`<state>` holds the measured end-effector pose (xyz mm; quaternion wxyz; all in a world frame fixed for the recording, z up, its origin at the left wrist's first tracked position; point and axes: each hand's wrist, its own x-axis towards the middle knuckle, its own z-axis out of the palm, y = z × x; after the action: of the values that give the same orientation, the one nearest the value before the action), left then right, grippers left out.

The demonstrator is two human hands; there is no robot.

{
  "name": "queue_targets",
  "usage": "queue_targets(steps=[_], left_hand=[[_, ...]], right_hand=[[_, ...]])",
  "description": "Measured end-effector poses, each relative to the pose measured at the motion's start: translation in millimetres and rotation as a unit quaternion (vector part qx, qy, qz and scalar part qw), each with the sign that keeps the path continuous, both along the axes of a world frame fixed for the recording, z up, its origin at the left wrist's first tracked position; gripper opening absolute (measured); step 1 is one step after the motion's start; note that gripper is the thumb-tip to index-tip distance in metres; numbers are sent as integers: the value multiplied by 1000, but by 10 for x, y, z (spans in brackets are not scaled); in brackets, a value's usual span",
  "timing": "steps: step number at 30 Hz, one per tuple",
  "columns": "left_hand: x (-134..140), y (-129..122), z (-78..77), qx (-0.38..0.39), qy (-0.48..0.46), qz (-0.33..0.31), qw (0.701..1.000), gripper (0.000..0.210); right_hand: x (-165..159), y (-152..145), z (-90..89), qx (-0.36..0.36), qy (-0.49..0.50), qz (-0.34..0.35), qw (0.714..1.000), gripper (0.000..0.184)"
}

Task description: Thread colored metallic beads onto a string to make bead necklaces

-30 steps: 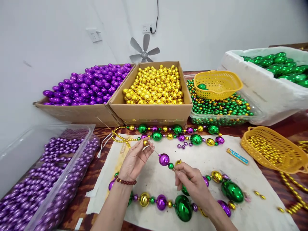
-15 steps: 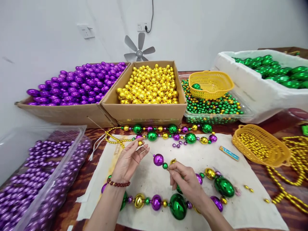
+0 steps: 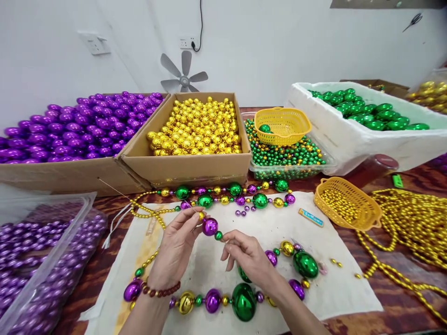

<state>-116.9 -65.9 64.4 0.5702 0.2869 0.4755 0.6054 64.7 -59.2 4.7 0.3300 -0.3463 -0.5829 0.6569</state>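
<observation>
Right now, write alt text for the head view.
The left hand holds a gold bead strung beside a purple bead and a green bead; the right hand is next to the green bead. Below, a beaded strand lies on a pale cloth; behind stand boxes of purple beads and gold beads.
</observation>
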Motion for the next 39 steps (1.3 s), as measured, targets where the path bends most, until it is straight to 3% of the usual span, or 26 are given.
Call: queue_targets(steps=[13, 27, 39], left_hand=[[87, -57, -50, 2, 80, -10, 997, 22], [29, -133, -197, -31, 66, -1, 997, 26], [50, -140, -234, -39, 53, -1, 998, 26]], right_hand=[[39, 79, -133, -50, 22, -64, 996, 10], [41, 58, -137, -55, 8, -47, 997, 10], [59, 66, -135, -61, 0, -41, 997, 10]])
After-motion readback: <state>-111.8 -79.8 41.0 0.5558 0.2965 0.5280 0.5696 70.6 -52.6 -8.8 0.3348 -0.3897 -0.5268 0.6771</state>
